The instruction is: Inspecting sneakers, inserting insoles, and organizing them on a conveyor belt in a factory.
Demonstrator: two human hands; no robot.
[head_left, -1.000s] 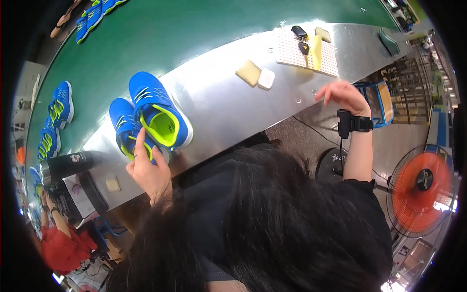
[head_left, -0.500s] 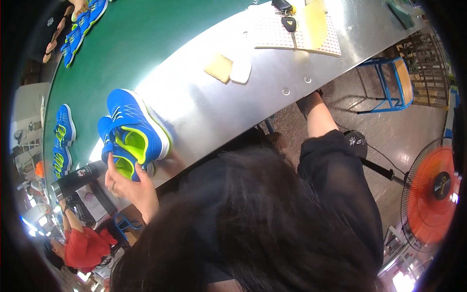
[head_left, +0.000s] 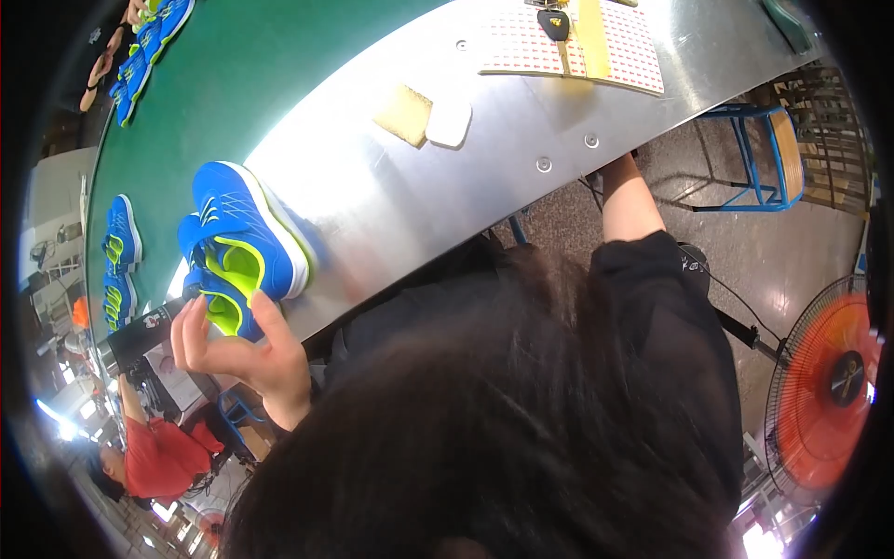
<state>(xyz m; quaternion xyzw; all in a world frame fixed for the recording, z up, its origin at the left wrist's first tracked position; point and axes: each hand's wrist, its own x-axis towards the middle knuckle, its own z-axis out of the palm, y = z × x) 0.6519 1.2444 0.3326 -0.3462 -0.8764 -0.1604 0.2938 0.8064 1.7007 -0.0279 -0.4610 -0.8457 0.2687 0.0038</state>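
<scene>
At far left, a dark bottle point(head_left: 144, 331) sits close to a worker's left hand point(head_left: 256, 363); a swing of the wrist could knock it, and its walls hide whatever it holds. The hand curls half open, thumb and fingers spread around the heel of the left shoe point(head_left: 209, 284); whether they grip it cannot be told. The blue pair sits where the metal bench point(head_left: 391, 205) meets a green surface point(head_left: 261, 74). The right shoe point(head_left: 251, 224) appears to lean on its mate, so a tug on one heel could topple both. Their open collars show lime-green lining. Farther right, a tan sponge point(head_left: 403, 115) touches a white block point(head_left: 449, 123). Next, a patterned board point(head_left: 521, 51) carries a key point(head_left: 553, 25); with a corner near the bench's edge, a bump could spill it. The right forearm point(head_left: 629, 200) reaches past that edge, right hand hidden, its state impossible to tell; lifting it blindly could strike metal.
</scene>
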